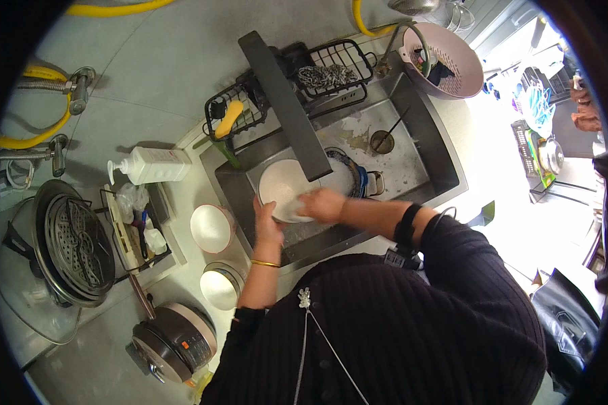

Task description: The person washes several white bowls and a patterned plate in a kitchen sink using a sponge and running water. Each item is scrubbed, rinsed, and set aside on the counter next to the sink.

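My left hand (268, 223) grips the near-left rim of a white bowl (282, 182), thumb over the edge, tilted over the stainless steel sink (410, 126). My right hand (321, 205) reaches into the bowl at its right side, blurred by motion. Whether its fingers hold a cloth or sponge cannot be made out. A dark flat faucet spout (289, 111) extends above the bowl and covers part of its rim. Just right of the bowl sits a sudsy vessel with a blue rim (362, 177), partly hidden by the spout and my right forearm.
A small cup holding a thin stick (382, 142) stands in the sink. Behind are a black wire rack (339, 50) with steel wool (327, 76) and a yellow sponge (229, 119). Two bowls (212, 229) (220, 289), a pump bottle (159, 165), a cooker (175, 339) and a pink colander (466, 61) surround it.
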The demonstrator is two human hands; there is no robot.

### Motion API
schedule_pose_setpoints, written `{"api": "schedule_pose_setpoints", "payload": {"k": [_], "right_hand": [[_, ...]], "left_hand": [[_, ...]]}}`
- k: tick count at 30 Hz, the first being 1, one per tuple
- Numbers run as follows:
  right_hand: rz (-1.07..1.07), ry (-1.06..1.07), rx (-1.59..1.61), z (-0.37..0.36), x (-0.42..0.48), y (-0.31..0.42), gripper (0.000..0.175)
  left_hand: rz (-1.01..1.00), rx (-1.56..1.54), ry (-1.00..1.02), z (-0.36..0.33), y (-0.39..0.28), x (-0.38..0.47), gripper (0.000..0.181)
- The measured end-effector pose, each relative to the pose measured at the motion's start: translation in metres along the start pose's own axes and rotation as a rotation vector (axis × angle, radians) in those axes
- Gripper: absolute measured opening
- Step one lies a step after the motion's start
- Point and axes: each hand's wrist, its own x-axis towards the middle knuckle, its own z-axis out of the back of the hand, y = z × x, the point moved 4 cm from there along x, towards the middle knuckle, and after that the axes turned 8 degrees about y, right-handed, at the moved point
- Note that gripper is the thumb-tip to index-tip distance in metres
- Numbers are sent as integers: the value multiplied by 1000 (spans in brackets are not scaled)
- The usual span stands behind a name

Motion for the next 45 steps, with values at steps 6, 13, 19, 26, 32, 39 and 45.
{"api": "schedule_pose_setpoints", "payload": {"k": [6,13,19,26,32,39,45], "right_hand": [[401,-193,-247,-26,-3,-2,37],[-147,-91,273,2,4,5,43],[118,243,8,9,-5,-24,48],[21,-141,371,-15,25,-17,33],[-367,157,217,-23,44,-26,35],[-243,-177,733,-33,69,-28,30],[-61,-283,376,-7,70,-17,39]], "left_hand": [[12,316,191,-11,-18,2,59],[-213,-48,30,-4,6,6,53],[-124,204,137,21,-9,12,61],[75,85,-31,4,16,-5,77],[-167,94,9,0,3,-9,66],[-144,20,-40,-8,-7,-8,58],[-114,-63,-76,-7,-15,-5,57]]}}
